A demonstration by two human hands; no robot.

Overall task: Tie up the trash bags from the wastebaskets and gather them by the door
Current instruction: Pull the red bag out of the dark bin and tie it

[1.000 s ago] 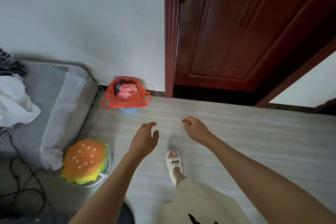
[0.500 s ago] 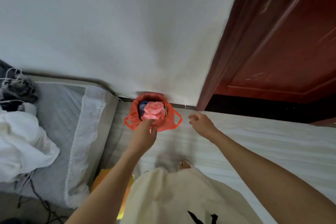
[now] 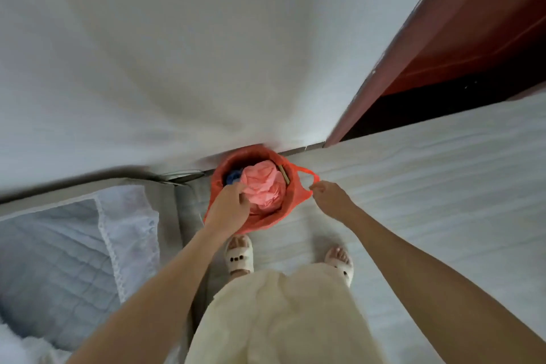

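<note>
The red bag is being pinched by its loop in the right hand; the left hand is being curled over its rim. Nothing is being tied yet.

A home bedroom is showing here: a bed with a grey quilted cover and white lace-trimmed sheet is lying at eight o'clock, a dark red wooden door is standing at two o'clock, and a plain white wall is rising at twelve o'clock over pale wood-grain plank flooring running toward three o'clock.
</note>
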